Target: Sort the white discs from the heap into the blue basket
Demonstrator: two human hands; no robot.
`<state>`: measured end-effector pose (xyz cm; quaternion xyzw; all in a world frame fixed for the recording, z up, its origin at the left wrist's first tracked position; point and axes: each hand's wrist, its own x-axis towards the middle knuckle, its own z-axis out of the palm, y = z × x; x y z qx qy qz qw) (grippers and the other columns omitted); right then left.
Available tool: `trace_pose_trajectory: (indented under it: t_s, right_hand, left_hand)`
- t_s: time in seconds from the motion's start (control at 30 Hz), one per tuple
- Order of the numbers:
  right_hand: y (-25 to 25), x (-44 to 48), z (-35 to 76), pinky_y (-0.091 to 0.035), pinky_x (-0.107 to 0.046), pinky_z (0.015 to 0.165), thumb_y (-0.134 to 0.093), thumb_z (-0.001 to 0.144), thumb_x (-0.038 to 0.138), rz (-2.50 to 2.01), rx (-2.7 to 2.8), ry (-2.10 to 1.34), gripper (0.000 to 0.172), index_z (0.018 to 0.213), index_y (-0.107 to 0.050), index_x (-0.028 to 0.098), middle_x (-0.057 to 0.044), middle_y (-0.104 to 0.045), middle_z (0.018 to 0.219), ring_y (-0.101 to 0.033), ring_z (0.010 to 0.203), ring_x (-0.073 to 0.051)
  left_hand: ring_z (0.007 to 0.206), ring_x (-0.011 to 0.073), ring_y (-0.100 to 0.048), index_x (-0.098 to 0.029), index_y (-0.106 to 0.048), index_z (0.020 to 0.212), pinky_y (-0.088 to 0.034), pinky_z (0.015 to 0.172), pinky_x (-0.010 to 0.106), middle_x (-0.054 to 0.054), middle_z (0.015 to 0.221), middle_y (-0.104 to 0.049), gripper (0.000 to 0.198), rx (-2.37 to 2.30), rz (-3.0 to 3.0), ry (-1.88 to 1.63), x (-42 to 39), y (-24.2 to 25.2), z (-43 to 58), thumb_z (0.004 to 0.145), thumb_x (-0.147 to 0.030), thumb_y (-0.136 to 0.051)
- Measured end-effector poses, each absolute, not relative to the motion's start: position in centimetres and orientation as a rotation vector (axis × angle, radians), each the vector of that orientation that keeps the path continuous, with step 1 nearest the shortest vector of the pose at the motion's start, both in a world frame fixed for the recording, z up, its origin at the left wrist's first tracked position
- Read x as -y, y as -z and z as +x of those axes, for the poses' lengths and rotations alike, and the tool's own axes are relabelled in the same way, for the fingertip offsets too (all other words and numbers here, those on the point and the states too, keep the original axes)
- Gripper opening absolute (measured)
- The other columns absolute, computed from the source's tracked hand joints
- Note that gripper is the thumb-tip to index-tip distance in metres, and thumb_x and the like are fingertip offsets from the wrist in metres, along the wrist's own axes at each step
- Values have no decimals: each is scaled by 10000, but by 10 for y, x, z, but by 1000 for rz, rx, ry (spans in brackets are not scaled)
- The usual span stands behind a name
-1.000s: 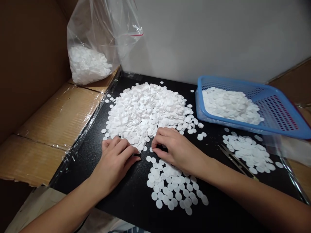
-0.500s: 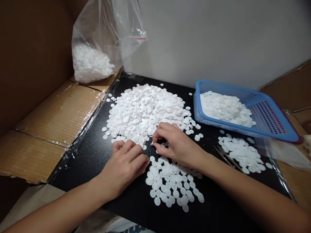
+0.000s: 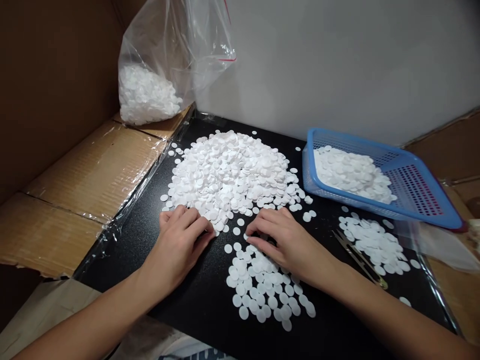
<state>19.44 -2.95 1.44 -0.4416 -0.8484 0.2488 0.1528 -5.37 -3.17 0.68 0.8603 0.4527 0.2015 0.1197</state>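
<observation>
A big heap of small white round discs covers the middle of the black tabletop. My left hand is at its front left edge, thumb and forefinger pinched together on a white disc at the heap's rim. To the right, my right hand is closed too, a white disc showing at its fingertips. Between the hands lie a few loose discs. Nearer to me, a flatter spread of discs lies partly beneath my right hand.
A blue plastic basket with more discs stands at the right. In front of it are metal tweezers beside a small disc pile. A clear bag of discs rests back left on cardboard. A grey wall closes the back.
My hands have moved apart: the left went left to the heap's edge, the right shifted right and slightly nearer. Loose discs now show between them. The view has shifted slightly.
</observation>
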Motion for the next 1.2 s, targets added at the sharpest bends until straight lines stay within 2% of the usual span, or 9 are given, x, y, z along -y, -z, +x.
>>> trace_pose_trajectory:
  t_s: [0.2,0.33,0.47,0.53,0.63,0.73,0.87,1.1,1.2]
  right_hand:
    - [-19,23,176,-394,-334,749,-650,907,212,-1293,2480,-656,66,849,-618,208,-13,-623,842,-573,777,-173]
    - [-11,19,155,-374,-349,761,-623,924,204,-1213,2531,-445,32,906,-611,181,-31,-623,856,-557,802,-193]
    - [-8,19,146,-326,-366,708,-449,983,147,-1096,2664,-150,267,756,-586,183,-54,-599,767,-513,734,-204]
    - [-11,20,148,-333,-359,705,-462,960,124,-1120,2608,-223,257,734,-569,187,-44,-596,745,-518,722,-192]
    - [-17,21,158,-383,-328,708,-562,882,123,-1302,2376,-602,180,720,-554,199,4,-595,711,-535,677,-155]
    - [-20,21,174,-408,-301,638,-579,840,129,-1504,2210,-799,204,656,-539,207,25,-574,656,-530,616,-142]
    - [-17,24,194,-397,-286,552,-555,886,202,-1612,2145,-762,167,721,-579,215,13,-560,654,-518,591,-152]
    - [-14,43,225,-415,-297,546,-509,942,274,-1682,1981,-593,142,849,-607,231,-6,-595,682,-530,592,-169]
    - [-11,55,236,-430,-303,551,-524,938,281,-1667,1942,-540,131,874,-627,234,-6,-601,680,-532,588,-172]
  left_hand:
    - [814,206,-467,-203,-606,894,-261,740,353,15,828,-599,101,-1355,2592,-570,33,-3,-54,909,-285,-664]
    - [789,214,-454,-179,-597,824,-261,731,364,27,782,-581,136,-1339,2732,-552,33,-2,-51,950,-231,-593]
    - [778,218,-453,-173,-596,778,-273,741,369,36,760,-554,227,-1248,2869,-557,36,-4,-51,986,-175,-502]
    - [779,222,-460,-171,-609,789,-279,748,372,40,759,-549,239,-1211,2920,-544,38,-4,-52,988,-149,-477]
    - [789,224,-472,-171,-616,810,-278,749,372,36,760,-556,211,-1201,2925,-557,38,-4,-51,987,-188,-502]
    - [788,219,-477,-175,-613,819,-272,755,374,30,768,-576,191,-1212,2886,-576,36,-4,-50,984,-225,-530]
    - [767,214,-470,-170,-604,799,-276,757,376,33,755,-573,234,-1219,2906,-566,32,-6,-48,999,-193,-485]
    - [799,239,-470,-155,-621,862,-314,739,377,73,799,-573,299,-1132,3011,-447,31,-5,-53,995,-90,-361]
    - [798,215,-483,-168,-619,886,-309,737,366,52,805,-597,240,-1117,2919,-580,30,-7,-52,992,-108,-412]
